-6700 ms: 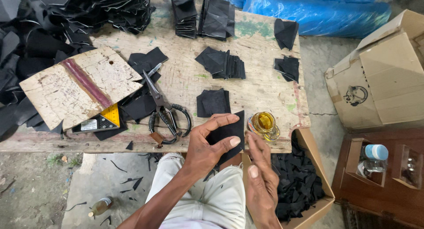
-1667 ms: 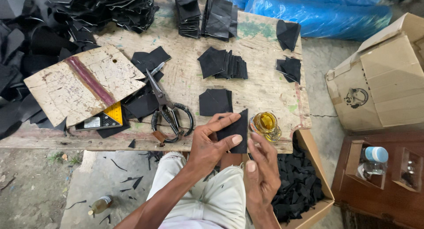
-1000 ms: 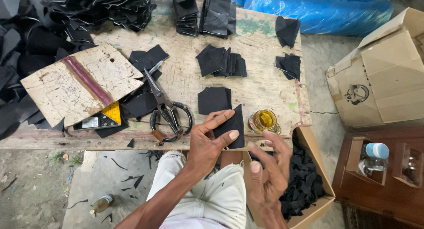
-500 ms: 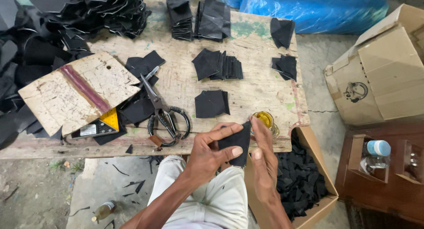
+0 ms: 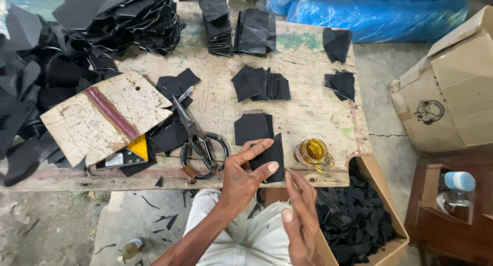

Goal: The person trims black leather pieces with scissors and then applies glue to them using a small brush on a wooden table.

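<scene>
The black cut piece (image 5: 271,158) sat at the near edge of the wooden workbench (image 5: 313,109), and my left hand (image 5: 245,177) had it pinched, thumb on the lower face, index finger stretched along the top edge, wrist bent up from my lap. My right hand (image 5: 300,220) hung just beside it, open and holding nothing, fingers straight and together, angled up toward the piece but apart from it. Right of the piece stood a small jar of amber liquid (image 5: 313,153), close to the bench corner. Behind the piece lay a small stack of black squares (image 5: 252,127), and to the left rested the big scissors (image 5: 197,143), blades pointing away from me. Further left was a worn board (image 5: 102,117) with a dark red stripe, resting on scraps. More stacks (image 5: 261,83) sat mid-bench, and heaps of black sheet material (image 5: 118,14) were piled at the far left. By my right knee an open cardboard box (image 5: 380,204) held black offcuts; beyond, blue plastic sheeting (image 5: 370,9) and a second carton (image 5: 452,91) stood on the concrete floor.
</scene>
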